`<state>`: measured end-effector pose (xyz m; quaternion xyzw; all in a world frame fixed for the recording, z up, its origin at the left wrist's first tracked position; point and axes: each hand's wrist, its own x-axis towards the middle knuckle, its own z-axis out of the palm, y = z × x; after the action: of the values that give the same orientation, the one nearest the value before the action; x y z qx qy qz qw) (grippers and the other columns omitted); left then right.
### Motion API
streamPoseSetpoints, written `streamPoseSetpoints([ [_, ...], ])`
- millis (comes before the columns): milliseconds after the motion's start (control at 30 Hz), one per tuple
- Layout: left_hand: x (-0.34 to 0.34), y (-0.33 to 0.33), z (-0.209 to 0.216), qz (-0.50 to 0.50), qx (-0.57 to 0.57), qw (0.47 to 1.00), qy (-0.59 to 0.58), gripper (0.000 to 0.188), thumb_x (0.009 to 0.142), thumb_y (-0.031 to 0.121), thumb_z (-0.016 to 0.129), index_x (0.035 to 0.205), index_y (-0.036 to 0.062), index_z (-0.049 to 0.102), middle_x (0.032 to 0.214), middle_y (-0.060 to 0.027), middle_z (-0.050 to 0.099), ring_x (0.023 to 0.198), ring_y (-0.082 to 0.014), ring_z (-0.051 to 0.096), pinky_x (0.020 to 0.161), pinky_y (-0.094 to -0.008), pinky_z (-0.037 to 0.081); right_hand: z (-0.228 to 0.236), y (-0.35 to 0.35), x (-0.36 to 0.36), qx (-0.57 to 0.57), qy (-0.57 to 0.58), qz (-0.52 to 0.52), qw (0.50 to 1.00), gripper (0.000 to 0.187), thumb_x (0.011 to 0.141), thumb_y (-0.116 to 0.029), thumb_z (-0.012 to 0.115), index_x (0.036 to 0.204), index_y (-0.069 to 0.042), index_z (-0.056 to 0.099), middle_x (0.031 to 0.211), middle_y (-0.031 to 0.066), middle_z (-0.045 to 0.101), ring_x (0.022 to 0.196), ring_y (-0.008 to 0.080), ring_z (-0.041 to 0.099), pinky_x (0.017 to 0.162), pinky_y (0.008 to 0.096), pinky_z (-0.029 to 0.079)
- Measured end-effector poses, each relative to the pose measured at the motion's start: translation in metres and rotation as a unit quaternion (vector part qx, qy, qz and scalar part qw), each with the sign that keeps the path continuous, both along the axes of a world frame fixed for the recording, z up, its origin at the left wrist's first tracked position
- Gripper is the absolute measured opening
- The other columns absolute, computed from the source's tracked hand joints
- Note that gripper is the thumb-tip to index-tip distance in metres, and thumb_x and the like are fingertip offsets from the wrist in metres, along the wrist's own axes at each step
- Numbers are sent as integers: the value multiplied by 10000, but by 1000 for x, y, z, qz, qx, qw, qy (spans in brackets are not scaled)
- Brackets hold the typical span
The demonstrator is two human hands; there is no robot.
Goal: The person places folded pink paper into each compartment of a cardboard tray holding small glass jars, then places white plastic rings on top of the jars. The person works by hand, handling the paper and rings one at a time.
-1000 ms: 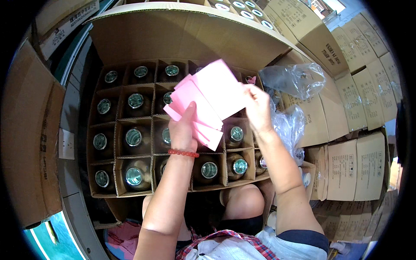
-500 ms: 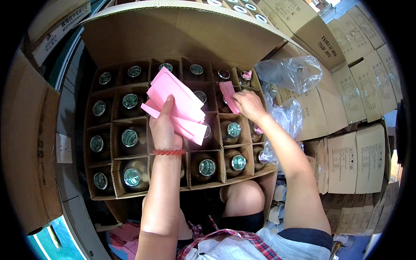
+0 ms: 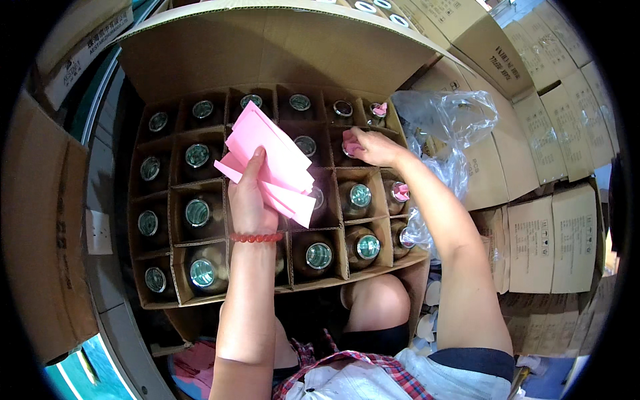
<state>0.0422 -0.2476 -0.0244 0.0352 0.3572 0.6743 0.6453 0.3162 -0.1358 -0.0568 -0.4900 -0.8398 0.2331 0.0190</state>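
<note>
A cardboard box (image 3: 280,285) split by dividers holds several glass bottles, such as one bottle (image 3: 198,213) with a silvery rim, seen from above. My left hand (image 3: 251,200) is closed on a fanned stack of pink paper sheets (image 3: 273,157) above the middle of the box. At the right side, my right hand (image 3: 378,148) pinches a crumpled pink paper (image 3: 353,143) at the mouth of a bottle in the second row. Pink paper also sticks out of the far right bottle (image 3: 378,112) and another bottle (image 3: 400,192) near the right edge. My left hand hides some bottles.
Clear plastic bags (image 3: 453,120) lie against the box's right side. Stacked cartons (image 3: 550,247) stand on the right, and another carton (image 3: 50,227) rises at the left. The raised box flap (image 3: 267,50) stands along the far side.
The pink paper in my right hand was a flat, upright strip; now it is crumpled down at the bottle mouth. My left hand with the stack has hardly moved.
</note>
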Motion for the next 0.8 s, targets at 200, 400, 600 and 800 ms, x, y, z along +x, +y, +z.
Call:
streamPoseSetpoints([
  [200, 1, 1, -3, -14, 3, 1000, -3, 368, 829, 156, 663, 1131, -1, 523, 1029, -85, 606, 927, -198, 604, 788, -364, 523, 3, 1, -10, 343, -201, 60, 916, 414, 722, -130, 647, 1109, -38, 529, 954, 138, 562, 950, 291, 562, 761, 381, 485],
  [400, 3, 0, 2, -30, -19, 999, -9, 388, 820, 150, 674, 1141, 0, 515, 1044, -87, 601, 937, -204, 602, 812, -369, 517, -16, 0, -16, 217, -194, -21, 957, 188, 769, -165, 583, 936, -77, 590, 964, 127, 600, 1022, 294, 545, 788, 432, 437],
  [600, 8, 0, -3, -40, 7, 999, -23, 392, 819, 124, 674, 1152, 3, 507, 1057, -91, 599, 969, -209, 593, 835, -362, 505, -11, -32, 2, 109, -57, 3, 992, 220, 758, -177, 649, 949, -71, 628, 1061, 166, 622, 996, 328, 566, 807, 409, 442],
  [800, 20, -5, -3, -58, -4, 997, 48, 345, 823, 77, 662, 1124, -23, 526, 1057, -100, 611, 950, -189, 600, 834, -323, 496, 56, -84, -76, -38, 461, -195, 865, 372, 855, -241, 662, 1088, 17, 530, 980, 83, 605, 910, 117, 559, 797, 255, 463],
])
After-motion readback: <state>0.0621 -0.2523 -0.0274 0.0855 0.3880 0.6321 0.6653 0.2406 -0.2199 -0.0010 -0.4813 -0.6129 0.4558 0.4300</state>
